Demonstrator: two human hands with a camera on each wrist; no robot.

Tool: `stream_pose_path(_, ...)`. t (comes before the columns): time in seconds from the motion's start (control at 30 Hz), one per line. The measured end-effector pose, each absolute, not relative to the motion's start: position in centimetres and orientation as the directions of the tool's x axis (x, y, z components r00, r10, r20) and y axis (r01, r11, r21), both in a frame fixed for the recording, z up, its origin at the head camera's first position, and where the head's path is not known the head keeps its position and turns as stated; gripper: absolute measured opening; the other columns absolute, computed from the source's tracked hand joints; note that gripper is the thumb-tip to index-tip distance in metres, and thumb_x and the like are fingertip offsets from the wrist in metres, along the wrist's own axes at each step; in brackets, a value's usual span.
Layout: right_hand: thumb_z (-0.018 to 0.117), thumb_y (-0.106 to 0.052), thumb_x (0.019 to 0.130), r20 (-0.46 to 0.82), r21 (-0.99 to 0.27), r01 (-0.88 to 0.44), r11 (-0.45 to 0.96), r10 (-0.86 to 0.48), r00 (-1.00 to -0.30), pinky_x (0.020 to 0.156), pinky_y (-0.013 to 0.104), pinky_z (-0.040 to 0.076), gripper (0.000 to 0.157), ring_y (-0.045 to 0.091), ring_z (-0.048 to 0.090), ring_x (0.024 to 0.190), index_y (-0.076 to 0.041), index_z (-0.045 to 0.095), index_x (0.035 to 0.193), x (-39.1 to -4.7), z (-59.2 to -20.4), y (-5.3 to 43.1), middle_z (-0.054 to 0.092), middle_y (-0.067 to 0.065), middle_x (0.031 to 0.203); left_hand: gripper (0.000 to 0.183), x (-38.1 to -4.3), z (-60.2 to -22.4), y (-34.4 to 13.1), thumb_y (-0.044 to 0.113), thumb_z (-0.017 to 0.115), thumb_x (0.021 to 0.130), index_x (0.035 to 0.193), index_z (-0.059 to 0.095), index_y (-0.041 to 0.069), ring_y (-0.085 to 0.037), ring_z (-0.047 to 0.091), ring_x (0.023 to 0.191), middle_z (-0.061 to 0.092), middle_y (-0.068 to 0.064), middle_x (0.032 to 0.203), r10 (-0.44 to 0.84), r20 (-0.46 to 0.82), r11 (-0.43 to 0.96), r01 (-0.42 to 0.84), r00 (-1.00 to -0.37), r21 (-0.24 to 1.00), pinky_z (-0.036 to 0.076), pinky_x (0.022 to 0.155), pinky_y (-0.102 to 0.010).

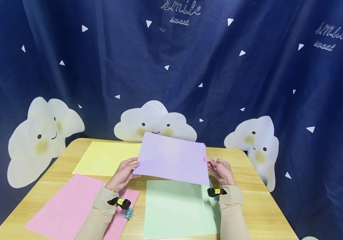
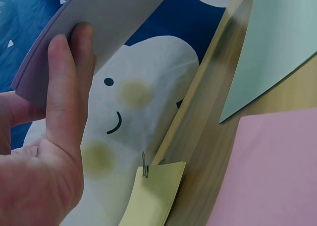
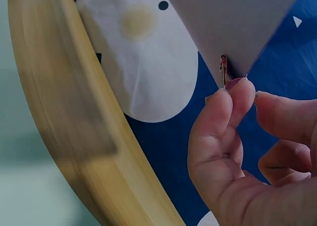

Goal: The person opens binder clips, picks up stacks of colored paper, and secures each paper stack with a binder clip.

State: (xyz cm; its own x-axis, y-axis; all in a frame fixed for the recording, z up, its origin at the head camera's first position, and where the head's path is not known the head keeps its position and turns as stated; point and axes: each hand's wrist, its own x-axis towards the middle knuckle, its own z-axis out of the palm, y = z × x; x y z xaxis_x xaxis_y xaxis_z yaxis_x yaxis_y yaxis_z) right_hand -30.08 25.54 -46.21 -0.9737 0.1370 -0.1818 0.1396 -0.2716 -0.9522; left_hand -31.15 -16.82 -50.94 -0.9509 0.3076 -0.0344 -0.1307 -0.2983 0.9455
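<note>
A stack of purple paper sheets (image 1: 171, 160) is raised above the table, tilted. My left hand (image 1: 124, 175) grips its left edge, with the thumb on top and fingers (image 2: 63, 87) underneath. On the right edge sits a small pink binder clip (image 1: 206, 159), and my right hand (image 1: 221, 170) pinches it. From below, in the right wrist view, a metal handle of the clip (image 3: 224, 70) lies against the paper's underside, right at the fingertips.
Yellow paper (image 1: 106, 158) lies at the back left, with a clip (image 2: 145, 166) on its edge. Pink paper (image 1: 63, 203) with a teal binder clip (image 1: 128, 213) is at front left. Green paper (image 1: 180, 210) lies below the purple sheets. Behind the table (image 1: 261, 213) hangs a blue curtain (image 1: 171, 83).
</note>
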Motion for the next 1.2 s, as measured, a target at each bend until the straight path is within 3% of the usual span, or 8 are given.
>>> stream_pose_path(0.2, 0.055, -0.006, 0.106, -0.183, -0.955, 0.144, -0.261, 0.131, -0.974, 0.067, 0.021, 0.063, 0.048, 0.006, 0.069, 0.066, -0.016, 0.038, 0.062, -29.91, -46.25, 25.55, 0.073, -0.002, 0.073, 0.045, -31.09, -50.9, -16.67, 0.007, 0.051, 0.107, 0.146, 0.037, -0.01, -0.004, 0.074, 0.081, 0.076, 0.007, 0.095, 0.31, -0.05, -0.299, -0.147, -0.949, 0.943, 0.065, 0.071, -0.023)
stream_pose_path(0.67, 0.055, -0.009, 0.107, -0.175, -0.96, 0.15, -0.236, 0.088, -0.981, 0.07, 0.019, 0.063, 0.035, 0.006, 0.067, 0.068, -0.014, 0.049, 0.073, -29.76, -46.56, 25.64, 0.074, -0.003, 0.077, 0.048, -31.11, -51.57, -16.71, 0.009, 0.053, 0.107, 0.148, 0.035, -0.008, -0.003, 0.073, 0.076, 0.075, 0.008, 0.093, 0.293, -0.08, -0.283, -0.166, -0.953, 0.945, 0.066, 0.074, -0.025)
stream_pose_path(0.9, 0.056, -0.011, 0.106, -0.202, -0.953, 0.176, -0.246, 0.087, -0.975, 0.071, 0.02, 0.061, 0.01, 0.007, 0.066, 0.074, -0.008, 0.065, 0.104, -30.03, -46.77, 25.63, 0.073, -0.003, 0.084, 0.044, -31.19, -51.57, -16.64, 0.009, 0.052, 0.107, 0.146, 0.037, -0.006, -0.003, 0.073, 0.078, 0.075, 0.008, 0.094, 0.301, -0.065, -0.311, -0.163, -0.951, 0.936, 0.066, 0.075, -0.025)
stream_pose_path(1.0, 0.058, -0.016, 0.106, -0.214, -0.952, 0.189, -0.24, 0.083, -0.973, 0.072, 0.021, 0.061, 0.014, 0.007, 0.067, 0.079, -0.007, 0.067, 0.114, -30.14, -46.75, 25.63, 0.074, -0.005, 0.088, 0.043, -31.15, -51.46, -16.61, 0.008, 0.051, 0.107, 0.145, 0.037, -0.006, -0.004, 0.074, 0.079, 0.075, 0.007, 0.094, 0.301, -0.062, -0.324, -0.163, -0.951, 0.932, 0.066, 0.074, -0.024)
stream_pose_path(1.2, 0.055, -0.02, 0.108, -0.231, -0.947, 0.206, -0.247, 0.076, -0.97, 0.075, 0.025, 0.064, 0.024, 0.012, 0.07, 0.085, -0.005, 0.071, 0.117, -30.23, -46.56, 25.46, 0.073, -0.003, 0.093, 0.043, -31.21, -51.38, -16.6, 0.008, 0.051, 0.107, 0.145, 0.037, -0.007, -0.004, 0.074, 0.08, 0.075, 0.007, 0.095, 0.303, -0.053, -0.336, -0.158, -0.952, 0.928, 0.065, 0.073, -0.023)
